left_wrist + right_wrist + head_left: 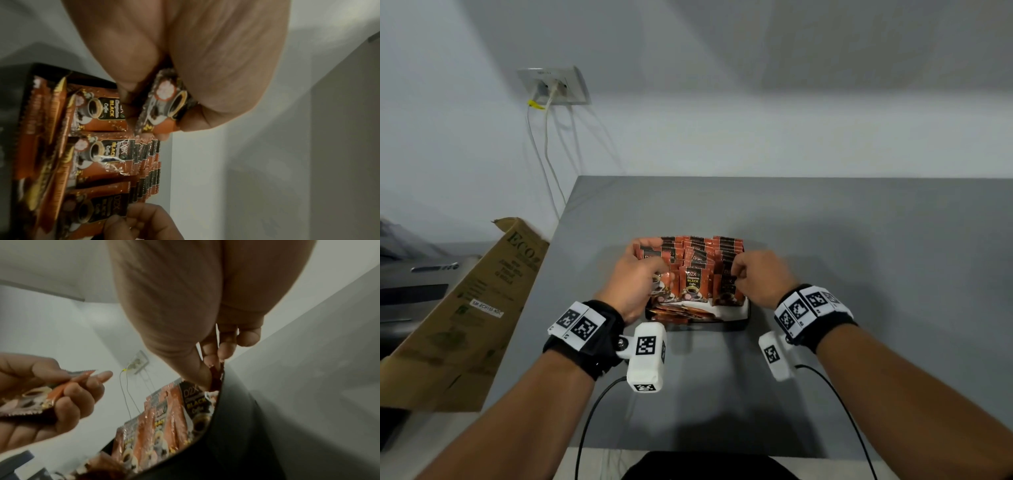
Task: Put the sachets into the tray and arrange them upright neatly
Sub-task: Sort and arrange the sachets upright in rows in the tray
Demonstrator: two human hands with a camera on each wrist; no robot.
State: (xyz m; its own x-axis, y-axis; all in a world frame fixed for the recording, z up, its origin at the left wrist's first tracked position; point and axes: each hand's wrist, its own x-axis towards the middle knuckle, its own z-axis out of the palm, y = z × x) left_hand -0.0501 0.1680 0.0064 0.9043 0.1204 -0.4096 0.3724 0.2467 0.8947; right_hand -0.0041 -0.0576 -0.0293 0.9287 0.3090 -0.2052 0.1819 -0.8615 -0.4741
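A black tray (747,310) sits mid-table, packed with several orange-and-black coffee sachets (693,282) standing upright in rows; a few lie flat along its near edge (681,313). My left hand (640,274) holds one sachet (164,104) between thumb and fingers over the tray's left side. My right hand (753,274) pinches the top of an upright sachet (216,378) at the tray's right side. In the right wrist view the left hand (61,394) shows its held sachet (37,399). The tray rim (236,410) runs beside the rows.
A grey table (859,257) stands against a pale wall. A brown cardboard box (476,308) leans at the table's left edge. A wall socket with white cables (554,89) is up left. Wrist camera cables (592,411) trail off the near edge.
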